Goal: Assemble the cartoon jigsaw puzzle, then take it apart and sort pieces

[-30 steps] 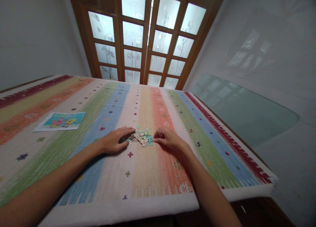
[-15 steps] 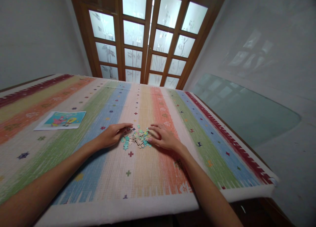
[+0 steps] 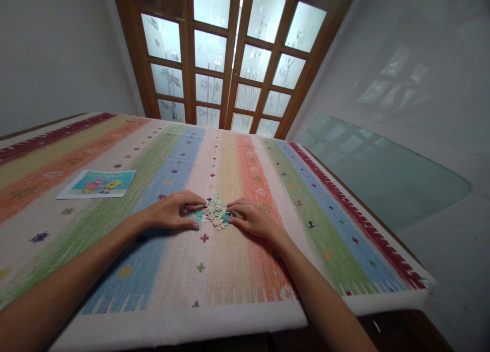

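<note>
Both hands [image 3: 172,210] [image 3: 253,218] partly hide the puzzle pieces [image 3: 216,216].

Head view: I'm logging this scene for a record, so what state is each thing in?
Puzzle pieces: loosely heaped, some turquoise, some plain brownish.
Printed picture: flat, face up.
Striped tablecloth: spread out.
Wooden doors: bright slit between them; cannot tell if fully shut.
Left hand: fingers curved, thumb apart.
Right hand: fingers bent at the heap's edge.
</note>
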A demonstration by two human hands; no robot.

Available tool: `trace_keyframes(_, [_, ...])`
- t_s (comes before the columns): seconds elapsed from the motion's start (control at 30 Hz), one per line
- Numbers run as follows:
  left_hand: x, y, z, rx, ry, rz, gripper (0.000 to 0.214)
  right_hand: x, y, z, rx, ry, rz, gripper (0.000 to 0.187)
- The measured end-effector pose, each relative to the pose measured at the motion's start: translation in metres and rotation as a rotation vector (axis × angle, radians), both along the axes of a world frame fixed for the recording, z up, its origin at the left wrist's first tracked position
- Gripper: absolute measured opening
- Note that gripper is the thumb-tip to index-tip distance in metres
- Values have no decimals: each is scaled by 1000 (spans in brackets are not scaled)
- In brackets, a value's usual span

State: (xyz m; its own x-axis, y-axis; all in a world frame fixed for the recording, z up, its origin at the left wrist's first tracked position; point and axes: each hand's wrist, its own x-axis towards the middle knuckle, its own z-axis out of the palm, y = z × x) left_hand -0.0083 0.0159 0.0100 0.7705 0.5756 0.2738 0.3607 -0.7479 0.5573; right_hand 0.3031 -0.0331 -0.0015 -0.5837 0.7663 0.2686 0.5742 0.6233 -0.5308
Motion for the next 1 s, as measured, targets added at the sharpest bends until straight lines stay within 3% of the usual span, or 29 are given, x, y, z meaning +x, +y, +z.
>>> trace_keyframes(0.37, [4, -2, -1, -3, -24, -37, 25, -4, -1, 2, -6, 42, -45, 15])
trace_keyframes(0.53, [4, -3, 0, -12, -9, -47, 29, 8, 1, 9, 36, -19, -37, 22])
trace_keyframes(0.63, [3, -4, 0, 20, 13, -75, 33, 11, 1, 9, 59, -52, -44, 22])
trace_keyframes(0.8, [5, -8, 1, 113, 11, -94, 20, 11, 0, 8, 54, -78, -46, 17])
trace_keyframes(1.0, [11, -14, 1, 258, 59, -119, 20, 17, -1, 10, 43, -72, -43, 23])
